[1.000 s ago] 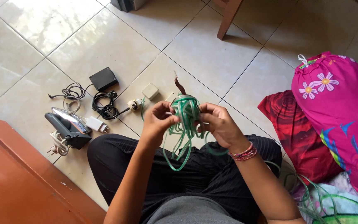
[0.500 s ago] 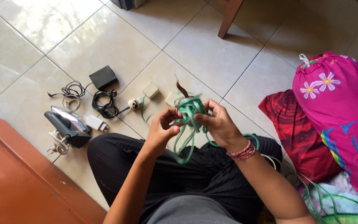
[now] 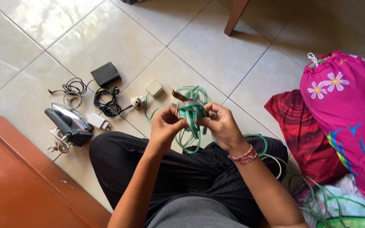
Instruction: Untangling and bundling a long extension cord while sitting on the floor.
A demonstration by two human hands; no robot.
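I am gripping a tangled green cable bundle (image 3: pixel 191 110) with my left hand (image 3: pixel 164 126) and right hand (image 3: pixel 221 126), fingers closed on it. Its loose loops are dangling over my black trousers (image 3: pixel 165 169).

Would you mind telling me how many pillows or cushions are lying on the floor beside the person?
2 are clearly visible, both at the right: the pink flowered pillow, and the red rose-print cushion partly under it. Patterned fabric at the bottom right corner may hide another.

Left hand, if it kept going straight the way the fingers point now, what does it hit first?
The left hand already grips the green cable bundle; straight on, toward the right, it would probably meet the right hand.
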